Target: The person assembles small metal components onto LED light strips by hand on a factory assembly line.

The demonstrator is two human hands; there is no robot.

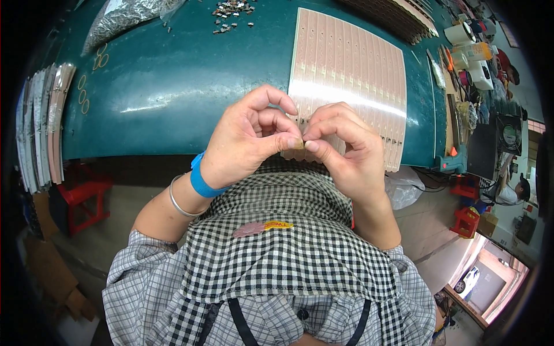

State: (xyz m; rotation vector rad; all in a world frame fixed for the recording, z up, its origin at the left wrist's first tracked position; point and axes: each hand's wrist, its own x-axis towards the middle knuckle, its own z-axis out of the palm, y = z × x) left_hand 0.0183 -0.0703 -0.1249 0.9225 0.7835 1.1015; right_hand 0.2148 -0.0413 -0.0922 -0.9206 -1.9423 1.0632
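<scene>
My left hand (245, 130) and my right hand (349, 141) meet fingertip to fingertip over the near edge of a panel of pinkish-tan strips (349, 72). Thumb and index finger are pinched together on each hand. Whatever sits between them is too small and too covered to name. A row of small dark parts (392, 141) is set along the near end of the strips, partly hidden by my right hand. Farther back on the table lies a loose heap of small metal pieces (231, 10).
The green table (173, 81) carries a clear bag of small metal parts (124, 23), rubber bands (83, 95) and bundled strips (46, 124) at left. More stacked strips (398, 20) lie far right. Bottles (476, 52) and tools stand beyond. A red stool (86, 199) is below left.
</scene>
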